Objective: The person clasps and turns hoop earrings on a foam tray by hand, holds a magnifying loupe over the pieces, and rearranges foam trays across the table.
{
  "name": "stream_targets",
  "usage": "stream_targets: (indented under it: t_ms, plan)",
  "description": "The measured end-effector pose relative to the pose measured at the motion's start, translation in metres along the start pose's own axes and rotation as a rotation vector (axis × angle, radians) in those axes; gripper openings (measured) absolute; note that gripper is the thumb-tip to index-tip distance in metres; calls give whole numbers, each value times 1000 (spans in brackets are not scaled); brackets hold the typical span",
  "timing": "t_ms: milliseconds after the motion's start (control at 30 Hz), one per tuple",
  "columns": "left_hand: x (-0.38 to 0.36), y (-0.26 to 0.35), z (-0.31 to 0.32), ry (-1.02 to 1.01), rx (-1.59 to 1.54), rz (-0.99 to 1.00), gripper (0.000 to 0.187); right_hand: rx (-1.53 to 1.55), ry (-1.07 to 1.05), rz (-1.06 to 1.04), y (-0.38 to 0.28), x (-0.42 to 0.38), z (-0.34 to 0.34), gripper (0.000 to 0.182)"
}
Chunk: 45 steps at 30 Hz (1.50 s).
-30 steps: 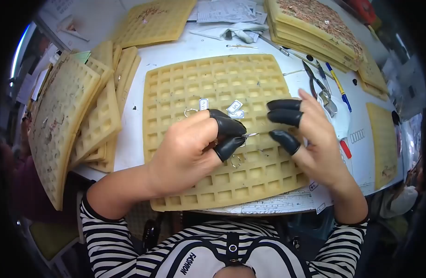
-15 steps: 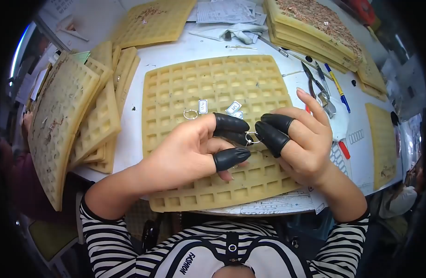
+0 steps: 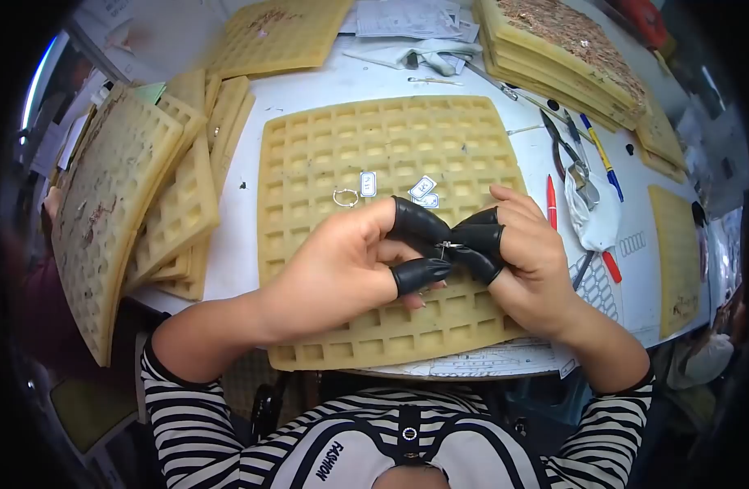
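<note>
My left hand (image 3: 333,265) and my right hand (image 3: 531,273) meet over a yellow tray (image 3: 382,354) moulded with rows of square pockets. Black finger cots cover the thumb and some fingertips of each hand. Between the pinched tips is a small silver ring (image 3: 447,244), seen nearly edge-on and partly hidden by the cots. Both hands are closed on it. Another silver ring (image 3: 345,197) lies on the tray beyond my left hand. Beside it is a small blue-bordered label (image 3: 369,184), and two more labels (image 3: 424,187) overlap farther right.
Similar yellow trays (image 3: 122,212) lean in a stack at left, and more trays (image 3: 553,61) are piled at back right. Pliers (image 3: 557,145), a red pen (image 3: 552,202), a blue-yellow pen (image 3: 602,155) and a white cloth (image 3: 594,220) lie right of the tray.
The ring has turned from showing its round opening to nearly edge-on. My right hand's fingers have folded closer to the left fingertips, and its raised finger has lowered. The view has shifted slightly.
</note>
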<state>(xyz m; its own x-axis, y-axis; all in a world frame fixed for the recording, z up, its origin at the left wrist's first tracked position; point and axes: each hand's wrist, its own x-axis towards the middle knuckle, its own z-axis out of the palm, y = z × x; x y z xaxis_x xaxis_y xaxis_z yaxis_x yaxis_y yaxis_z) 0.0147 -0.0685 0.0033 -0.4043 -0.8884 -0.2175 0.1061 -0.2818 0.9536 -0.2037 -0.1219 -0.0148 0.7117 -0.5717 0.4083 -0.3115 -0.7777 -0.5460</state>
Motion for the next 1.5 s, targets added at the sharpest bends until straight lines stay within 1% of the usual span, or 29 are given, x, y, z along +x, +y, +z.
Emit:
stream_targets:
  t_ms: [67, 133, 367, 533, 833, 1033, 1167, 1233, 1267, 1300, 1367, 1400, 1433, 1467, 1500]
  plan:
    - [0, -1, 0, 10, 12, -24, 27, 7, -4, 10, 0, 1, 0, 15]
    - [0, -2, 0, 3, 11, 9, 26, 12, -7, 20, 0, 1, 0, 14]
    - [0, -2, 1, -7, 101, 32, 25, 12, 7, 24, 0, 2, 2, 15]
    - [0, -3, 2, 4, 146, 115, 25, 14, 25, 16, 0, 1, 3, 15]
    - [-1, -3, 3, 17, 205, 150, 25, 14, 5, 20, 1, 1, 3, 16]
    - [-1, -2, 4, 49, 266, 106, 24, 17, 3, 10, 0, 2, 3, 15]
    - [-2, -3, 4, 15, 264, 147, 24, 7, 18, 4, 0, 1, 3, 15]
    - [-3, -3, 4, 52, 276, 113, 22, 42, 14, -3, 0, 2, 2, 15]
    - [-2, -7, 3, 35, 164, 155, 18, 0, 9, -44, 4, 0, 2, 18]
    - [-1, -7, 3, 21, 162, 162, 18, -13, 13, -37, 4, 0, -1, 18]
    - [-1, -3, 4, 81, 121, 98, 16, -215, 39, -111, 2, 2, -7, 22]
    - [-1, -4, 3, 101, 137, 129, 14, -283, 87, -95, -2, 5, -12, 27]
    - [0, -3, 2, 108, 137, 133, 14, -444, 115, -89, 0, 3, -19, 31]
    - [0, -2, 2, 126, 131, 124, 14, -535, 187, -47, 0, 3, -24, 22]
    - [1, -1, 2, 150, 125, 114, 14, -658, 166, 73, 0, -1, -35, 16]
